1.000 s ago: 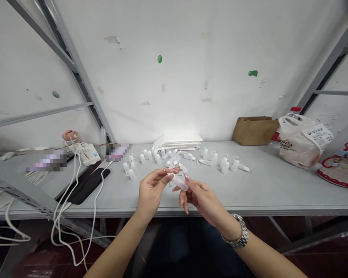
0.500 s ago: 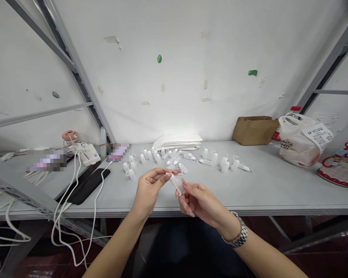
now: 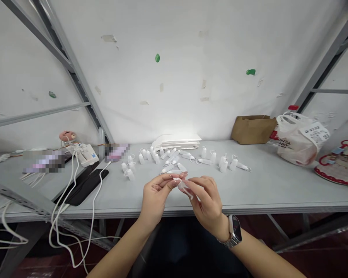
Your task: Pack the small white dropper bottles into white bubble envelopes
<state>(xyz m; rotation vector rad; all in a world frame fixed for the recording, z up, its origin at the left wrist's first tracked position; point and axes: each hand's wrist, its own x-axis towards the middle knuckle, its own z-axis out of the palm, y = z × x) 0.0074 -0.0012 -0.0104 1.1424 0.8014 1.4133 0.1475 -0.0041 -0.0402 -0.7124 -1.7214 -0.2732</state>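
Just above the front of the grey shelf, a small translucent plastic squeeze bottle (image 3: 186,189) is held between both hands. My left hand (image 3: 155,197) pinches one end between thumb and fingers. My right hand (image 3: 206,199) has its fingers closed around the other end, and a thin white strip sticks out below them. The fingers hide much of the bottle. Behind the hands, several like bottles lie in a loose heap (image 3: 171,159). Others stand upright with looped caps, among them one bottle (image 3: 130,175) on the left and another bottle (image 3: 223,166) on the right.
A white stack of flat packets (image 3: 179,141) lies against the wall. At the right are a cardboard box (image 3: 253,130), a plastic bag (image 3: 297,148) and a red-trimmed item (image 3: 336,166). On the left lie a black power bank (image 3: 88,187), white cables (image 3: 75,216) and a power strip (image 3: 87,155).
My right hand has turned over, its back now facing up and the watch face showing, and its fingers have moved in toward my left hand. The bottle stays held by both.
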